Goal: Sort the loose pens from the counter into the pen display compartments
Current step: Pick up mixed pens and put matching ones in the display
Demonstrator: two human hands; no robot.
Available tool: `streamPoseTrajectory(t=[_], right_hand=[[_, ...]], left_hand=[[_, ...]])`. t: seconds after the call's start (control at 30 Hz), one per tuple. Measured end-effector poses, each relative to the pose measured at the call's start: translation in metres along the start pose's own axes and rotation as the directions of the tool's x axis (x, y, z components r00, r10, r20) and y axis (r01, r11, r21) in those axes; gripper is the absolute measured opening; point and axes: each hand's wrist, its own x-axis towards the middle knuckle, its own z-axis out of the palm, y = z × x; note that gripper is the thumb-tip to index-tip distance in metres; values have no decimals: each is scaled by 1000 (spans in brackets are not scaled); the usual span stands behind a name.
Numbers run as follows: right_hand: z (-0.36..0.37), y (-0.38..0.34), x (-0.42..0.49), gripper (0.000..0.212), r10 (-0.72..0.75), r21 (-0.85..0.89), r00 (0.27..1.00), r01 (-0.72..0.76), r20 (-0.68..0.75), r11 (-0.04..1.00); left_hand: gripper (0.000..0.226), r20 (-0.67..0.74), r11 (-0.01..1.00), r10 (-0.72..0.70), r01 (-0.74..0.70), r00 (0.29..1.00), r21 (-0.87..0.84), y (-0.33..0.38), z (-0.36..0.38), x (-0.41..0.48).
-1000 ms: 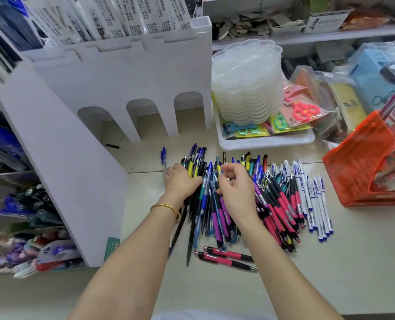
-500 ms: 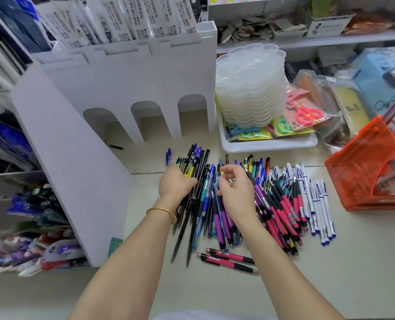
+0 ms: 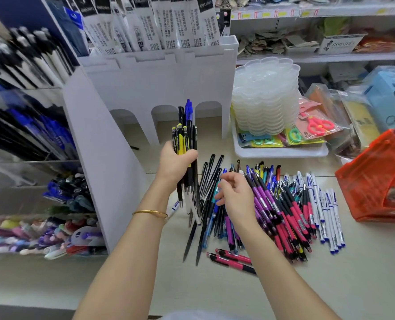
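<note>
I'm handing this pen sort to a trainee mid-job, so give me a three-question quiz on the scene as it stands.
1. True or false: the left hand grips a bundle of pens upright.
2. Where does the row of white pens lie? A) in the middle of the pile B) at its right edge, towards the orange mesh bag C) inside the white tray
3. Fill in: the two pens lying apart at the pile's near side are black and ____.

Key: 1 true; 2 B; 3 pink.
</note>
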Motion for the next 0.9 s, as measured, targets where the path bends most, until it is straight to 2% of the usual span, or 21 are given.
streamPoseTrajectory(t=[0.23,0.33,0.4,0.43,0.5,0.53,0.6,0.73,0.9], right_hand=[[11,2,-13,14,120,73,991,-124,50,990],[13,2,-18,29,277,168,951,-297,135,940],[15,-2,-23,40,406,295,880,-467,245,834],[17,-3,-26,43,458,386,837,-546,301,744],[21,-7,-31,45,501,598,766,-635,403,490],[23,-10,-34,46,497,670,747,-643,441,372],[26,-14,-37,46,470,739,746,-625,472,251],[31,-21,-35,40,434,793,785,-568,442,220],[30,-33,-32,43,328,837,835,-515,442,185]], left_hand=[[26,22,965,7,-1,1000,-261,28,-17,-11],[23,21,945,27,-19,999,-327,36,-22,-15],[22,27,923,33,-20,999,-383,40,-23,-18],[20,33,913,43,-26,999,-407,42,-23,-19],[20,39,897,66,-42,997,-439,45,-21,-23],[22,36,891,74,-50,997,-452,46,-20,-25],[27,14,880,86,-70,996,-470,46,-19,-27],[39,-48,883,153,-159,987,-442,48,-15,-35],[40,-99,869,225,-246,969,-430,56,-16,-41]])
